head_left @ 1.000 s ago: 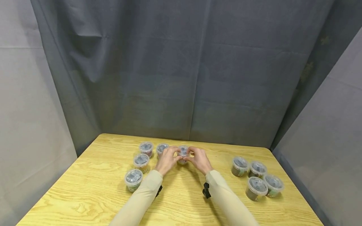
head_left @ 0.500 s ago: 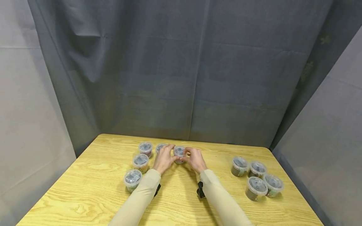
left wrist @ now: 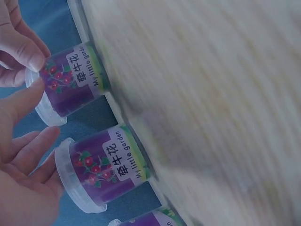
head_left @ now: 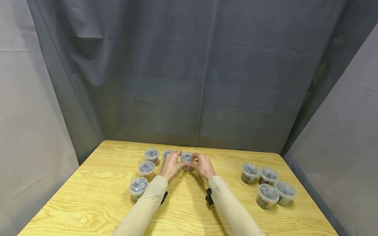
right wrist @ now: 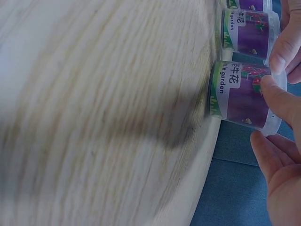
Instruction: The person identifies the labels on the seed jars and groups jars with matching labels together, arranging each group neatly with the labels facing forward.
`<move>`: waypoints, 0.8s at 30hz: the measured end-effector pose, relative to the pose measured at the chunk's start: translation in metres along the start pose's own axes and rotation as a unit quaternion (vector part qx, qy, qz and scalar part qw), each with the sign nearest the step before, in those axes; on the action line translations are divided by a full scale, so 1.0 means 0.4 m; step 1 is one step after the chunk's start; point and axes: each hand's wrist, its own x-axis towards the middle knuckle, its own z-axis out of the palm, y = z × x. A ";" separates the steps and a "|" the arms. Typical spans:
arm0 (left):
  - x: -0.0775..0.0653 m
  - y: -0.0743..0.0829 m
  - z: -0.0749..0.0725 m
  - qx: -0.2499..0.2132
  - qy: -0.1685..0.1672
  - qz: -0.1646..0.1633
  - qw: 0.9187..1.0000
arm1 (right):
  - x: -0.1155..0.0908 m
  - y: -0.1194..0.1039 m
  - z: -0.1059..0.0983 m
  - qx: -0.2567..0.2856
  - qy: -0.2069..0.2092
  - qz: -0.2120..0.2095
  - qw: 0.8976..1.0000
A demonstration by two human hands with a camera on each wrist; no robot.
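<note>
Thumbs on the near side, fingertips round the edges: the left hand [head_left: 171, 164] and the right hand [head_left: 203, 166] both grasp the one purple-labelled tub [head_left: 186, 157], up near its clear lid [left wrist: 49, 109]. It looks upright on the table [head_left: 88, 193], towards the far edge, and here's the tight spot: the left fingers sit in the slim gap beside the neighbouring tub [left wrist: 108, 167]. Spread them carelessly on the way out and that neighbour could get nudged askew. Watch those thumbs too, so close to the rim; an upward tug there might pop the lid. And a hard shove forward, with the edge so near, could send the tub over the back. Further out, three more tubs [head_left: 146, 167] trail towards the person on the left, while four darker-looking tubs [head_left: 267, 195] cluster well apart on the right. Beneath it all, yellow wood grain, warm and streaky; right behind, a dark grey curtain [head_left: 133, 72] hanging in folds, with a pale left panel [head_left: 23, 85] and a pale right panel [head_left: 348, 114] closing in the sides.
</note>
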 end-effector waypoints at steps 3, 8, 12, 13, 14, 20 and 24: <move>0.000 0.001 0.001 0.005 -0.001 -0.005 1.000 | 0.000 0.001 -0.001 0.002 -0.006 -0.001 1.000; -0.003 0.005 0.002 0.011 0.002 -0.002 1.000 | 0.000 0.005 -0.004 0.008 -0.010 -0.007 1.000; -0.004 0.006 0.004 0.012 0.004 -0.002 1.000 | 0.000 0.012 -0.006 0.009 -0.017 -0.022 1.000; -0.004 0.006 0.004 0.014 0.004 -0.002 1.000 | 0.000 0.014 -0.007 0.010 -0.019 -0.027 0.999; -0.004 0.006 0.005 0.014 0.005 -0.001 1.000 | 0.001 0.016 -0.007 0.010 -0.021 -0.033 0.999; -0.002 0.006 0.007 0.020 0.012 0.010 1.000 | 0.007 0.024 -0.011 0.026 -0.033 -0.059 0.997; -0.001 0.004 0.008 0.021 0.016 0.011 1.000 | 0.009 0.026 -0.012 0.036 -0.039 -0.058 0.997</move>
